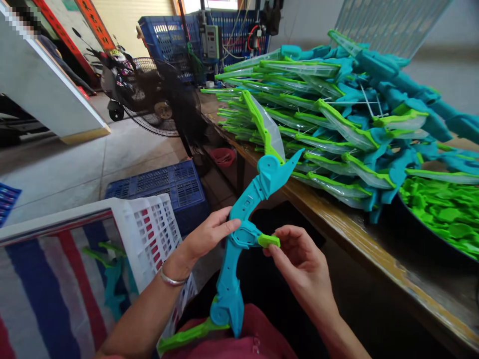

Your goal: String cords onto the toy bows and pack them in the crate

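A toy bow (234, 259) of turquoise plastic with green and clear limbs stands upright in front of me, its lower limb across my lap. My left hand (209, 232) grips it around the middle, thumb on the near face. Between thumb and fingers of my right hand (299, 257) is a small green plastic piece (268, 241). That piece touches the short turquoise stub on the bow's right side; I cannot tell whether it is seated on it. The right fingertips are partly hidden behind the piece.
Similar bows (337, 124) lie heaped on the wooden table (374, 249) at right, beside a dark basin (415, 219) of loose green pieces. A white crate (144, 209) lined with striped cloth stands at left, bows inside. Beyond are a blue crate (164, 184), a fan (162, 109) and a scooter (112, 75).
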Demonstrator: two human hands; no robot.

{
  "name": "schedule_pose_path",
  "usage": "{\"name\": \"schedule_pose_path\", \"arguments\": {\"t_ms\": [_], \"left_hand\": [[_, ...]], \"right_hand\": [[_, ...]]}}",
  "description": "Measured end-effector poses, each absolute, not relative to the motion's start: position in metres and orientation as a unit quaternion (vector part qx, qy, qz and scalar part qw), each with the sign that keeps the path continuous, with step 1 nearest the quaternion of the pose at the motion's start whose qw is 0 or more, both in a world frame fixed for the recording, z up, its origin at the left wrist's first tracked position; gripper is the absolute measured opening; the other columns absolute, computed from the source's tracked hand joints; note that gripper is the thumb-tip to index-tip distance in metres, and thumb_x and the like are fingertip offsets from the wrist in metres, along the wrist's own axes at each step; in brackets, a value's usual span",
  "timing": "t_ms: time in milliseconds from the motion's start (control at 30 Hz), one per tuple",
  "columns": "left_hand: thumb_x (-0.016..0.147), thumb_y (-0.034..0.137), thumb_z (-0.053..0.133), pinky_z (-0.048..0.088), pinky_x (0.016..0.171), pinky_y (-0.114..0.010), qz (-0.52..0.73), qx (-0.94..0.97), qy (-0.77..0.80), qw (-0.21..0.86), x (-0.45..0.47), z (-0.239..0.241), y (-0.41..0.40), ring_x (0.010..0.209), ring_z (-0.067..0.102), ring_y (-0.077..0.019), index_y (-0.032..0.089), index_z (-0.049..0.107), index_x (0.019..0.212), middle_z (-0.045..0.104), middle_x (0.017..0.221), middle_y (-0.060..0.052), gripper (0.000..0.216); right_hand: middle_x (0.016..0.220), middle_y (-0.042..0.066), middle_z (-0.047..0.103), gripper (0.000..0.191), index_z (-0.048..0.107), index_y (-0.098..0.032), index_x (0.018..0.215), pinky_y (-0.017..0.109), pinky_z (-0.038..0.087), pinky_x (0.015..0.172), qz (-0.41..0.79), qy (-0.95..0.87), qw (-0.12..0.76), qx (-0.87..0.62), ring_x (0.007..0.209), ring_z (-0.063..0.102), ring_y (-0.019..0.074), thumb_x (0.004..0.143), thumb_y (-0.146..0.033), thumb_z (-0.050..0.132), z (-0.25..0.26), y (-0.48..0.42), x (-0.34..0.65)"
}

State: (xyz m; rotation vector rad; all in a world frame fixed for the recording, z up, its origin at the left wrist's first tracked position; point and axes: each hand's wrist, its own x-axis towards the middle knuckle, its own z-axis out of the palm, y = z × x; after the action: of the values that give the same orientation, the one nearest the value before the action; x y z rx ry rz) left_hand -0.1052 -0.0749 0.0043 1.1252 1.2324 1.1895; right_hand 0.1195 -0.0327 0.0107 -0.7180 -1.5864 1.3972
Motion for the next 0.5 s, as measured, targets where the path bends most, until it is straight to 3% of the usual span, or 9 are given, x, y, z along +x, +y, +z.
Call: {"name": "schedule_pose_path", "arguments": {"t_ms": [100, 300, 500], "left_hand": [[0.089, 0.046, 0.068, 0.047, 0.082, -0.032, 0.475, 0.498, 0.5, 0.526, -0.105, 0.008, -0.08, 0.09, 0.056, -0.021, 0.014, 0.063, 0.109, 0.064, 0.097, -0.006, 0.038], [0.087, 0.042, 0.068, 0.047, 0.086, -0.034, 0.458, 0.538, 0.498, 0.503, -0.104, 0.015, -0.085, 0.092, 0.056, -0.0225, 0.015, 0.063, 0.105, 0.064, 0.097, -0.005, 0.032], [0.087, 0.042, 0.07, 0.046, 0.083, -0.032, 0.46, 0.533, 0.484, 0.519, -0.103, 0.015, -0.087, 0.091, 0.053, -0.0215, 0.014, 0.062, 0.103, 0.059, 0.091, -0.003, 0.033]], "right_hand": [[0.098, -0.001, 0.07, 0.023, 0.066, -0.028, 0.116, 0.021, 0.057, 0.078, 0.453, -0.716, 0.461, -0.263, 0.086, 0.069, 0.012, 0.095, -0.017, 0.069, 0.01, -0.038, 0.118], [0.098, 0.003, 0.067, 0.025, 0.062, -0.02, 0.111, 0.033, 0.053, 0.086, 0.254, -0.805, 0.506, -0.179, 0.099, 0.061, 0.018, 0.092, -0.005, 0.069, 0.004, -0.035, 0.104], [0.099, 0.007, 0.062, 0.021, 0.063, -0.018, 0.107, 0.038, 0.052, 0.085, 0.223, -0.808, 0.507, -0.202, 0.104, 0.056, 0.0225, 0.091, -0.007, 0.071, -0.009, -0.029, 0.1]]}}
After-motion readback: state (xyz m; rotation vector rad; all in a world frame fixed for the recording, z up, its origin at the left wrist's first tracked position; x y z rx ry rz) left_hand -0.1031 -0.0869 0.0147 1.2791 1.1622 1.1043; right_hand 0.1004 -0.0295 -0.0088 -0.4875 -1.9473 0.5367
